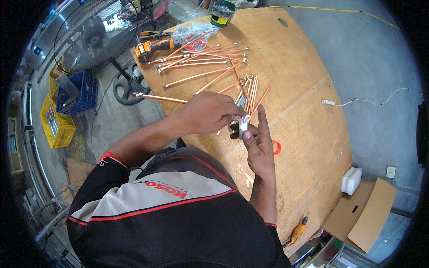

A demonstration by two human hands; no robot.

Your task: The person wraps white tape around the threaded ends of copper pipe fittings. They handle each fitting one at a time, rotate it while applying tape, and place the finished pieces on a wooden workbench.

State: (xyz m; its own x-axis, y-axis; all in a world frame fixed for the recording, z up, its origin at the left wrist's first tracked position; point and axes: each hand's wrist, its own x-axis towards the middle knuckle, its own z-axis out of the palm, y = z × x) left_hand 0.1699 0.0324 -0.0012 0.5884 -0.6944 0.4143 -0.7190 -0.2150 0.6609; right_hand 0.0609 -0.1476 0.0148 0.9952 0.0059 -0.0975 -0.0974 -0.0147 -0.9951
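Note:
My left hand (210,111) and my right hand (257,143) meet over the wooden tabletop (308,134). Between their fingers sits a small shiny metal tool (242,123); both hands grip it, and the left fingers cover its upper part. Just beyond the hands lies a fan of copper tubes (250,91) with metal fittings at their ends. Several more copper tubes (201,62) are spread further back. One long tube (161,97) sticks out past the table's left edge.
An orange cordless drill (154,46), a clear bag of small red parts (194,38) and a dark tin (222,12) stand at the table's far end. An orange ring (277,147) lies by my right hand. A floor fan (96,33) and crates (67,107) stand left.

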